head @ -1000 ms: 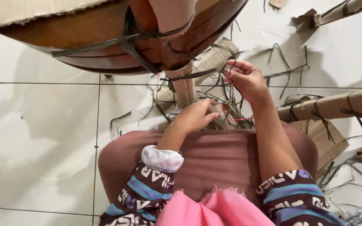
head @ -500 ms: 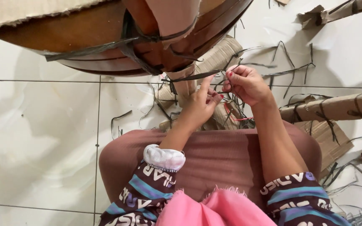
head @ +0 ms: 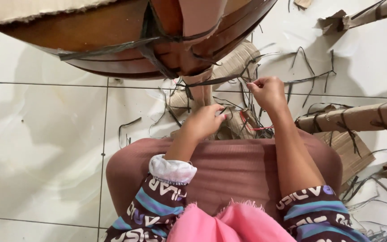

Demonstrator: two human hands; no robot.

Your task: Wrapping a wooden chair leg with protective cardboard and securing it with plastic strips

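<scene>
I look down at a dark wooden furniture piece partly wrapped in brown cardboard and bound with black plastic straps. My right hand is raised with its fingers pinched on a thin black strap that runs from the wood. My left hand is lower, by the cardboard-wrapped leg, with its fingers curled among loose straps; what it grips is hidden. Both hands are above my knees, which are covered by a brownish skirt.
Cut black straps lie scattered over the white tiled floor. A cardboard-wrapped leg lies at the right, with flat cardboard scraps under it. Another wrapped piece is at the top right.
My right hand has risen and drawn the strap up toward the wood. My left hand moved forward toward the wrapped leg and then settled lower among the straps.
</scene>
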